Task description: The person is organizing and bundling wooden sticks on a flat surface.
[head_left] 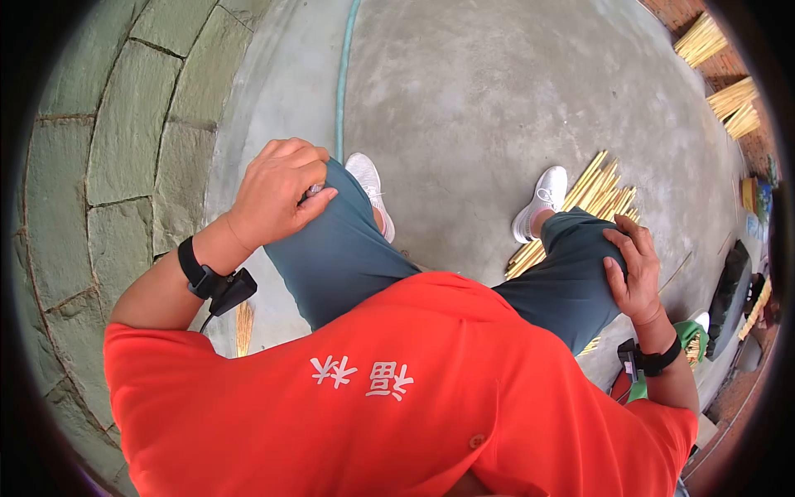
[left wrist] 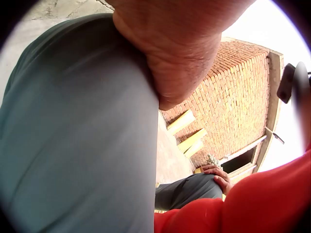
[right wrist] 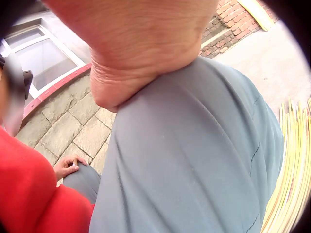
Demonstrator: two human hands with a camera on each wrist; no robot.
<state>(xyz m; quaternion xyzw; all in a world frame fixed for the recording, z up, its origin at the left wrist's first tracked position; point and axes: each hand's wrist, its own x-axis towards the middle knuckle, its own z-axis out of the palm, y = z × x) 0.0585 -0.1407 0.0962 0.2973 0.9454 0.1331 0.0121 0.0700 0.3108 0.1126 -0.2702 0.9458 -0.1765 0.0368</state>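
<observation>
In the head view I look down on a person in a red shirt (head_left: 397,389) and grey-blue trousers, bent over their knees. My left hand (head_left: 277,192) sits on the left knee (head_left: 339,248) with its fingers curled, and a small grey thing (head_left: 314,190) shows pinched between thumb and forefinger. My right hand (head_left: 633,269) rests on the right knee (head_left: 571,265), fingers relaxed and draped over the cloth, holding nothing. Both wrist views are filled by the heel of a hand pressed on trouser cloth. The right wrist view shows the left hand (right wrist: 70,166) far off.
A loose pile of yellow bamboo sticks (head_left: 600,195) lies on the concrete by the right white shoe (head_left: 542,199). More bundles (head_left: 702,37) lean on a brick wall at the far right. A green hose (head_left: 343,74) runs along the stone paving (head_left: 124,149). A small stick bundle (head_left: 243,327) lies under the left arm.
</observation>
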